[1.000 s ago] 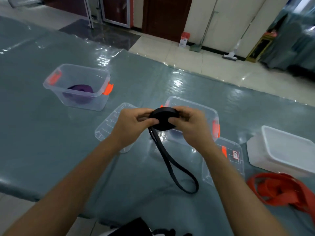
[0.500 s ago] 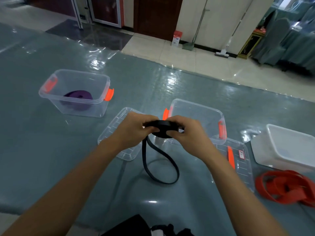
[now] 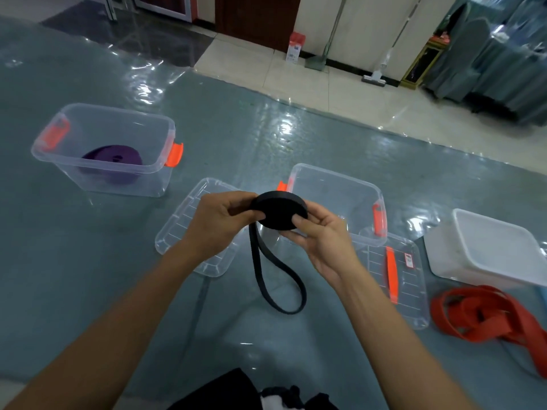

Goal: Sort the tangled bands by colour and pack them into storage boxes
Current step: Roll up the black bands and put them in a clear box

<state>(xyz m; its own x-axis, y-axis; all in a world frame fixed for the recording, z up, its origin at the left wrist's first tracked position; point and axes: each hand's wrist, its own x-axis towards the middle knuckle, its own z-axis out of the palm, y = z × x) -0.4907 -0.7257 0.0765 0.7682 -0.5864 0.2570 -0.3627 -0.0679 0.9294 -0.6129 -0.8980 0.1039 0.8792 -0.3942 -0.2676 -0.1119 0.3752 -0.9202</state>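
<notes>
A black band [image 3: 276, 210] is wound into a flat coil that I hold in front of me above the table. My left hand [image 3: 217, 221] pinches the coil's left edge and my right hand [image 3: 318, 236] grips its right side. A short loose loop of the same band hangs down from the coil to the table. A clear storage box [image 3: 359, 187] with orange latches stands just behind the coil. Far left, another clear box [image 3: 157, 170] holds a coiled purple band [image 3: 114, 156]. A tangled red band [image 3: 488, 316] lies at the right.
Two clear lids lie flat: one lid [image 3: 177, 232] under my left hand, another lid [image 3: 408, 279] with an orange handle by my right wrist. A white tub [image 3: 444, 250] stands at the right. The table's glossy cover [image 3: 88, 276] ends at a tiled floor behind.
The hanging loop of black band has grown shorter as the coil in my hands has grown. The coil has tipped so its flat face shows.
</notes>
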